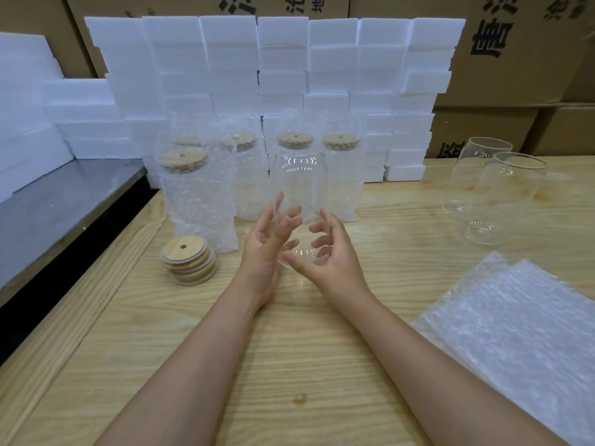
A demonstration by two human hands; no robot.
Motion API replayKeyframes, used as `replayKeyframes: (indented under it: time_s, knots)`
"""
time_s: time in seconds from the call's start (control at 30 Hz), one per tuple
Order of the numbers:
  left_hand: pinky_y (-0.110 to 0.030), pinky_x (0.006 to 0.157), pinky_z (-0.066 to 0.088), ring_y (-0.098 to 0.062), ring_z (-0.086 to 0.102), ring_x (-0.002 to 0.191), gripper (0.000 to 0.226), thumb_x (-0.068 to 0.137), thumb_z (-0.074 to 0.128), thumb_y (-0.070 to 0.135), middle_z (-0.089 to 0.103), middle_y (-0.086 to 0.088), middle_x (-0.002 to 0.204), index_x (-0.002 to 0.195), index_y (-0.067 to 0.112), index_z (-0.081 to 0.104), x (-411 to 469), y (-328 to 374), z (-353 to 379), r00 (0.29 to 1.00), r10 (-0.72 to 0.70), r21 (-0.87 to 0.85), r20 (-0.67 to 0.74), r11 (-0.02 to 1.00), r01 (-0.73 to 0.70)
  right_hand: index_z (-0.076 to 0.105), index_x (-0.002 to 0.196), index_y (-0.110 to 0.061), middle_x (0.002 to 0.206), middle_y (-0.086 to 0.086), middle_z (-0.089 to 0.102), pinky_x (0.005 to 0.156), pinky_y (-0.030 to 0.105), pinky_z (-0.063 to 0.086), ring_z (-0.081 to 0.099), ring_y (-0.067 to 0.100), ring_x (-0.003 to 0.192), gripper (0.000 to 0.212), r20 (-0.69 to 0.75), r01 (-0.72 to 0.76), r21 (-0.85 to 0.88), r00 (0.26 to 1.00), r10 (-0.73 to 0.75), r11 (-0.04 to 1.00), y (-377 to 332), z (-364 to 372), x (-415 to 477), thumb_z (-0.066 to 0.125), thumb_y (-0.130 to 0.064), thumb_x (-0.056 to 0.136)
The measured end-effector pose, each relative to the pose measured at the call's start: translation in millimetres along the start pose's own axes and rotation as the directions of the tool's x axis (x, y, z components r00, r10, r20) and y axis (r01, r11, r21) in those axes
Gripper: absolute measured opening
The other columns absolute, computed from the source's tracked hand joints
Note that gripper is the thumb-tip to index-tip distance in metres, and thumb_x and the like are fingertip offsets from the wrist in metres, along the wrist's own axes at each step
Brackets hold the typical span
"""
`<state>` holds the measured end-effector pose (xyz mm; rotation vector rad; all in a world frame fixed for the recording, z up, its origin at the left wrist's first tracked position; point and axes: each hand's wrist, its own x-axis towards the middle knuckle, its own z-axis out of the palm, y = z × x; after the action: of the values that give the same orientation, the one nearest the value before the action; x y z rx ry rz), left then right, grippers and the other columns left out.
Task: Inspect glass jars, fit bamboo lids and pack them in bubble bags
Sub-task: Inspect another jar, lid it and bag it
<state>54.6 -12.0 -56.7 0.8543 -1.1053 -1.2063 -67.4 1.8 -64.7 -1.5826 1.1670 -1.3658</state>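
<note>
Bamboo-lidded glass jars in bubble bags (199, 201), five of them, stand finished at the back; two bare glass jars (502, 194) wait on the right. One clear lidless glass jar (296, 188) (no flaw visible) is held above the pale wooden table (225, 349). The right hand (335, 255) curls round its base, and the left hand (267, 243) rests loosely spread fingers on its side. It is not yet lidded or bagged.

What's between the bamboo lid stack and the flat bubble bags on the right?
Head view: the left hand and right hand, with a clear glass jar held between them; the rest is bare wooden table.
</note>
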Motion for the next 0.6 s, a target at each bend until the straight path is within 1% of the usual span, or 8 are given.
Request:
replayKeyframes:
  time_s: [0.07,0.13,0.23,0.27,0.33,0.4,0.53,0.6]
  knots:
    - [-0.021,0.084,0.048,-0.006,0.062,0.112,0.105,0.036,0.085,0.071,0.066,0.008,0.12,0.129,0.038,0.049,-0.7,1.2,0.8,0.999,0.014,0.033,0.034,0.999,-0.015,0.035,0.142,-0.021,0.118,-0.006,0.051,0.087,0.032,0.048,0.051,0.015,0.099,0.091,-0.015,0.007,0.0,1.0,-0.007,1.0,1.2,-1.8,0.5,0.087,-0.026,0.067]
    - [-0.023,0.091,0.05,-0.009,0.06,0.117,0.104,0.04,0.089,0.062,0.065,0.006,0.123,0.132,0.035,0.047,-1.4,1.0,1.7,0.998,0.04,0.056,0.056,0.998,-0.043,0.036,0.14,-0.022,0.117,-0.008,0.052,0.09,0.033,0.048,0.052,0.015,0.101,0.09,-0.027,0.007,-0.005,1.0,-0.007,1.0,2.4,-1.5,1.5,0.087,-0.027,0.066]
    - [-0.029,0.103,0.046,-0.014,0.052,0.128,0.09,0.062,0.082,0.03,0.058,0.001,0.131,0.141,0.028,0.04,-3.8,0.1,2.1,0.993,0.103,0.133,0.065,0.985,-0.111,0.034,0.139,-0.026,0.118,-0.013,0.051,0.094,0.025,0.046,0.053,0.011,0.109,0.089,0.005,-0.002,-0.02,1.0,0.002,1.0,4.9,-1.2,2.6,0.086,-0.025,0.066]
    - [-0.03,0.104,0.044,-0.012,0.051,0.128,0.09,0.064,0.079,0.028,0.056,0.001,0.134,0.143,0.026,0.037,-4.9,0.7,2.5,0.989,0.125,0.177,0.076,0.975,-0.136,0.034,0.138,-0.028,0.119,-0.018,0.05,0.095,0.022,0.045,0.052,0.01,0.112,0.088,0.021,-0.008,-0.014,1.0,0.009,1.0,5.7,-1.7,2.7,0.085,-0.024,0.067]
    - [-0.03,0.107,0.04,-0.006,0.049,0.129,0.098,0.06,0.078,0.037,0.053,0.003,0.138,0.147,0.025,0.034,-6.7,2.2,3.5,0.984,0.149,0.245,0.101,0.954,-0.17,0.032,0.137,-0.031,0.121,-0.024,0.047,0.097,0.021,0.044,0.051,0.007,0.119,0.087,0.042,-0.017,0.004,0.999,0.017,1.0,7.9,-3.5,2.7,0.084,-0.021,0.068]
    - [-0.031,0.111,0.035,-0.002,0.046,0.131,0.1,0.057,0.076,0.043,0.051,0.007,0.14,0.146,0.025,0.034,-7.4,3.6,4.7,0.981,0.158,0.289,0.11,0.939,-0.184,0.032,0.135,-0.032,0.124,-0.023,0.047,0.099,0.02,0.044,0.049,0.004,0.122,0.087,0.047,-0.016,0.01,0.999,0.015,1.0,10.5,-4.7,3.3,0.084,-0.018,0.067]
    - [-0.038,0.115,0.031,0.005,0.039,0.133,0.087,0.054,0.077,0.045,0.047,0.015,0.142,0.133,0.036,0.041,-6.6,2.1,7.2,0.975,0.188,0.37,0.115,0.903,-0.218,0.031,0.129,-0.037,0.126,-0.022,0.048,0.101,0.024,0.042,0.046,-0.007,0.118,0.089,0.03,-0.002,-0.01,1.0,0.002,1.0,12.7,-5.1,6.8,0.087,-0.022,0.062]
    - [-0.04,0.116,0.029,0.007,0.038,0.133,0.089,0.054,0.078,0.044,0.046,0.016,0.143,0.134,0.033,0.042,-5.6,0.8,7.2,0.971,0.205,0.385,0.122,0.892,-0.236,0.031,0.122,-0.041,0.127,-0.024,0.048,0.097,0.019,0.042,0.047,-0.003,0.12,0.086,0.024,0.008,0.001,1.0,-0.008,1.0,15.3,-5.5,8.7,0.087,-0.024,0.059]
